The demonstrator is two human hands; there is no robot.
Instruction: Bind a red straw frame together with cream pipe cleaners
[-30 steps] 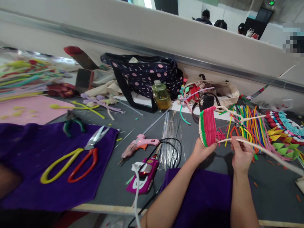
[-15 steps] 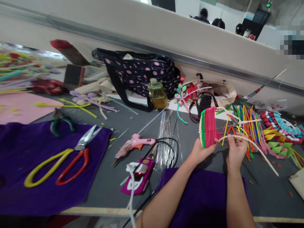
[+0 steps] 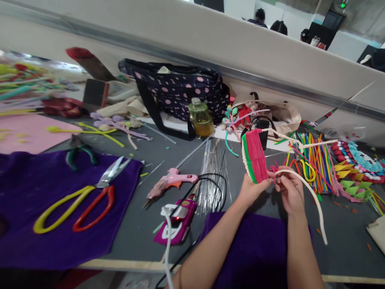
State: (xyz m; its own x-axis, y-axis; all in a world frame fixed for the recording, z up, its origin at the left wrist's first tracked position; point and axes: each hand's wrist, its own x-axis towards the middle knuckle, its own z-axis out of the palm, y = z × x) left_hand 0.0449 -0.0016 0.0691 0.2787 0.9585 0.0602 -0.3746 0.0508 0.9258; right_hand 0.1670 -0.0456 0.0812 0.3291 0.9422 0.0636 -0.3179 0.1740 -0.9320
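Observation:
A pink piece [image 3: 255, 154] with a green band and a cream edge stands upright in my left hand [image 3: 254, 190], whose fingers grip its lower end. Cream stems run out from its top and bottom on the right. Close beside it, my right hand [image 3: 291, 190] pinches the lower cream stem [image 3: 314, 196] near the piece's bottom corner; the stem's free end curves down past the hand. Small pink bits show between the two hands. Behind my right hand lie many coloured stems [image 3: 320, 156] and a tool with orange and yellow handles.
Left of the hands are a pink glue gun [image 3: 174, 178], a magenta device [image 3: 177, 224] with cables, and clear strips [image 3: 210, 172]. Large scissors [image 3: 104, 180] lie on purple cloth [image 3: 18, 208]. A bottle [image 3: 201, 118] and a dotted bag [image 3: 180, 88] stand behind.
The pink piece has tilted and shifted left. My right hand has moved slightly left towards it, and the lower cream stem now bends more steeply downward.

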